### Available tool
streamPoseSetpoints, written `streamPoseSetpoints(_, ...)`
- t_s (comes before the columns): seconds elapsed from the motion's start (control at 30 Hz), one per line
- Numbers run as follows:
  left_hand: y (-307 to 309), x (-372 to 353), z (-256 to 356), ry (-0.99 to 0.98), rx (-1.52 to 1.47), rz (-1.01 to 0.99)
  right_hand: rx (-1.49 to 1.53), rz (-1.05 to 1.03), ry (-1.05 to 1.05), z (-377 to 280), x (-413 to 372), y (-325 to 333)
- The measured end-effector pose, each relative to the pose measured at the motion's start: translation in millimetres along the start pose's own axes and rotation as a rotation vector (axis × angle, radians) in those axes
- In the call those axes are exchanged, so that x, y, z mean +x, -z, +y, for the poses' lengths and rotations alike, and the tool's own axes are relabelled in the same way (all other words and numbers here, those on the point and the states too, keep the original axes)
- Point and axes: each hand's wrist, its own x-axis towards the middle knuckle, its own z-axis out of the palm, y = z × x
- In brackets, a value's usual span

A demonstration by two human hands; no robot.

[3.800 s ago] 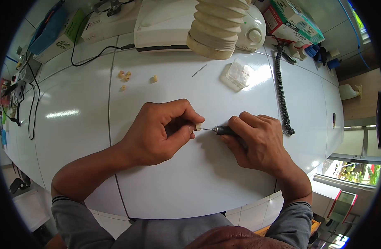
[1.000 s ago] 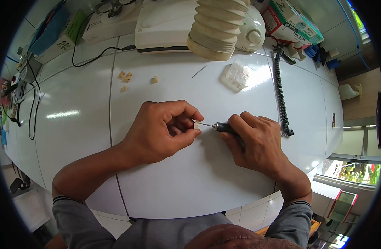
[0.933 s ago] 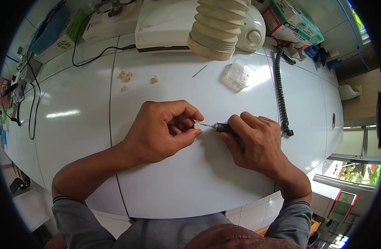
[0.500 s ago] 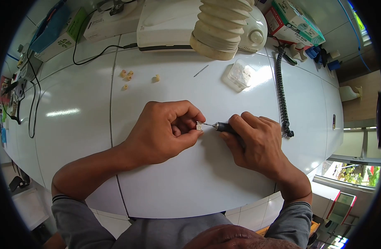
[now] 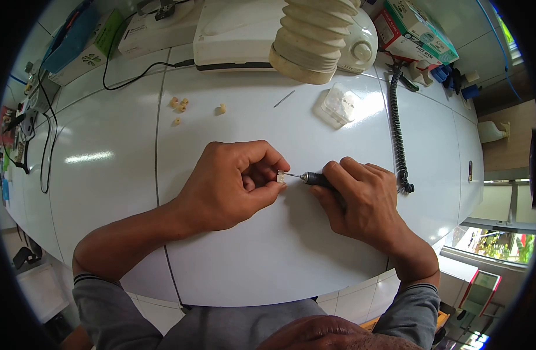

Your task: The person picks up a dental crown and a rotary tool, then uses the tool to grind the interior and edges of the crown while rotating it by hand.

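Close-in work now, low over the white bench (image 5: 227, 274). Left hand (image 5: 224, 186) curled into a fine pinch, thumb and forefinger nearly together, with a small, pale, translucent-looking piece (image 5: 281, 177) gripped between the tips. Right hand (image 5: 364, 198) wrapped snugly around a dark handpiece (image 5: 318, 179), fingers folded over the barrel. And straight out toward the piece, a slim metal bit (image 5: 293, 175), right at its upper side. Touching or just apart: too small to tell. Spinning or at rest: also impossible to tell.

A delicate spot, by the look of it! Best to press lightly, feeding in with little touches rather than leaning on such a thin bit. Turn the piece in the fingertips to present a fresh side, with the handpiece steady. Pinch firmly enough against twisting, yet without squeezing hard; possibly brittle at that size. Above all, mind the thumb and forefinger, close on either side of the bit's tip: one slip here, and likely straight into skin. Better to brace the edges of both hands on the bench, and to angle the piece for a clear sight of the contact point. Farther off, the small yellowish pieces (image 5: 183, 105) beyond the left hand and the ribbed hose (image 5: 310, 35) at the back, both well apart from the work and out of the way.
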Motion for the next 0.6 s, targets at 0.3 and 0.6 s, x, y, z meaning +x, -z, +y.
streamPoseSetpoints(0.3, -0.8, 0.0, -1.0, -0.022, -0.007, 0.006, 0.001, 0.000, -0.001, 0.2, 0.2, -0.3)
streamPoseSetpoints(0.6, 0.5, -0.5, 2.1, -0.010, 0.012, 0.000, 0.016, 0.008, 0.005, 1.0, 0.2, -0.1)
